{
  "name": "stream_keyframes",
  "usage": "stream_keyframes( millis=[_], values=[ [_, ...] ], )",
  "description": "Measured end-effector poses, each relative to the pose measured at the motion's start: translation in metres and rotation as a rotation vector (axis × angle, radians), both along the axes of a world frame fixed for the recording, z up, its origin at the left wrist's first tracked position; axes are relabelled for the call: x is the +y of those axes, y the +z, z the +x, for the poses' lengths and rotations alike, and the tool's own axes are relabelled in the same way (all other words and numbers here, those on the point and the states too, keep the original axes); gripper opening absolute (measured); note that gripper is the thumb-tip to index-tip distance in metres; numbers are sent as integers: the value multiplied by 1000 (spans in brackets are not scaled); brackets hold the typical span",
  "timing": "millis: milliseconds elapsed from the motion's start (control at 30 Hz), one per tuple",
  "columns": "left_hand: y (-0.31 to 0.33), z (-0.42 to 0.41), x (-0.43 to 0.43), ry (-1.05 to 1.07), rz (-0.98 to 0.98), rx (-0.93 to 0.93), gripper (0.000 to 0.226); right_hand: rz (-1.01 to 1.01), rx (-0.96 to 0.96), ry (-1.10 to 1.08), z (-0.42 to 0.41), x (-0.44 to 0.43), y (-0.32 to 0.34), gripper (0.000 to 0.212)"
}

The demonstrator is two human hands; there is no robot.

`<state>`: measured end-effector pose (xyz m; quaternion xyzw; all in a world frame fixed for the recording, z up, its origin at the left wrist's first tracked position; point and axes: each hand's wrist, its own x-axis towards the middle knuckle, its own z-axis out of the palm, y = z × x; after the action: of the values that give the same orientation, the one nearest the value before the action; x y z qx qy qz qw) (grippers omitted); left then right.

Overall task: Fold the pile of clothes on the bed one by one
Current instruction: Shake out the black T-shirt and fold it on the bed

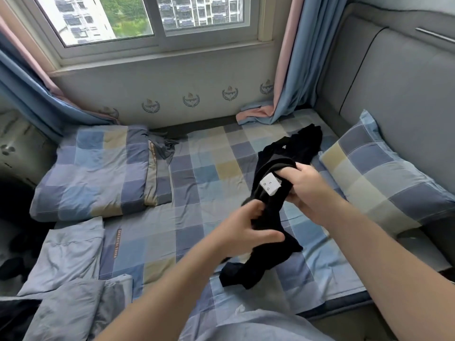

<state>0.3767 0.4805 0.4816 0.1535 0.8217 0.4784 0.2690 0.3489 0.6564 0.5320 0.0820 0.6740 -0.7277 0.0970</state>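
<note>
The left grip [248,230] is clutching the middle of a black garment [270,257], fingers curled into the cloth, while the right grip [307,190] is grasping its upper edge just beside a white label [270,185]. The garment is hanging between them above the checked bed [197,173], its lower end trailing onto the sheet, with more dark clothing [300,143] lying behind it near the pillow [384,168].

The black garment [270,254] carries a white label [270,186] with dark letters. The sheet [209,173], pillow [384,178] and folded duvet [93,168] share one check of blue, slate, cream and pale yellow squares. The curtains [293,57] are blue edged with pink, the headboard [394,82] grey, and the wall [172,82] off-white with blue laurel crests.
</note>
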Motion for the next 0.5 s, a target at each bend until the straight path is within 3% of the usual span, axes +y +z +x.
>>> stream_keyframes(
  millis=[133, 333, 433, 500],
  values=[
    [-16, -5, 6, 221, 52, 103, 12, -137, -23, -107, -3, 11, 9, 13],
    [34, -27, -33, 439, 270, 96, 22, -193, -176, -129, -3, 44, -4, 7],
    [59, -34, -38, 502, 414, -95, 24, -362, -248, -248, -5, 50, -15, 5],
    [71, -35, -38, 570, 474, -213, 29, -449, -185, -353, -5, 55, -21, 22]
  ],
)
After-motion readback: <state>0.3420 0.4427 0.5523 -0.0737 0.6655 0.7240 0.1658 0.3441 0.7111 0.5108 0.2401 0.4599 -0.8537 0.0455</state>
